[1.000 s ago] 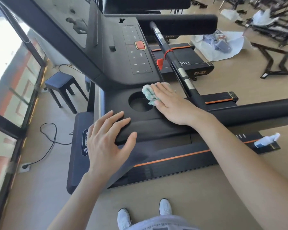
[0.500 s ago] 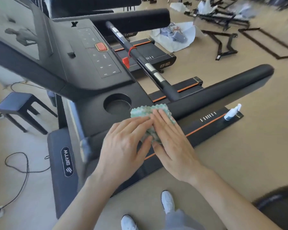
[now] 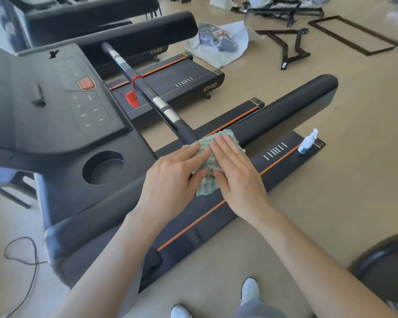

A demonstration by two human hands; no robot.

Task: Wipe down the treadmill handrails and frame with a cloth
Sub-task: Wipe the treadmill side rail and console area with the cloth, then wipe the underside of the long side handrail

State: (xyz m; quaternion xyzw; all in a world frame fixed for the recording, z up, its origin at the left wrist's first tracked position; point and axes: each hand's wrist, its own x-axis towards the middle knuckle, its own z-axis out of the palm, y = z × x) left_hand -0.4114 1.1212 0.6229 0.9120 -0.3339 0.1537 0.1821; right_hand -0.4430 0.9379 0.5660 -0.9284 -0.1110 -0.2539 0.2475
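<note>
— At centre frame, why both hands on one cloth (image 3: 207, 161)?

— I've draped it over the root of the near handrail (image 3: 285, 111), just where the crossbar (image 3: 150, 94) comes down to meet it. My left hand (image 3: 170, 180) and right hand (image 3: 234, 173) lie flat on it, fingers straight, pressing rather than gripping. That way the cloth hugs the padded curve instead of bunching.

— And the rail runs off toward the upper right?

— Yes. I'd judge that whole length is still to be wiped, and a push along it from this end seems the sensible stroke.

— The spray bottle (image 3: 307, 143)?

— Upright on the treadmill's side frame (image 3: 289, 145), right of centre and well apart from my hands. It's within reach but out of the wiping path.

— Anything to watch?

— The red safety clip (image 3: 132, 99) hangs from the crossbar, above and left of my hands, and I'd keep the cloth clear of its cord. The cup holder (image 3: 102, 167), left of my left hand, is touched by neither hand.
</note>
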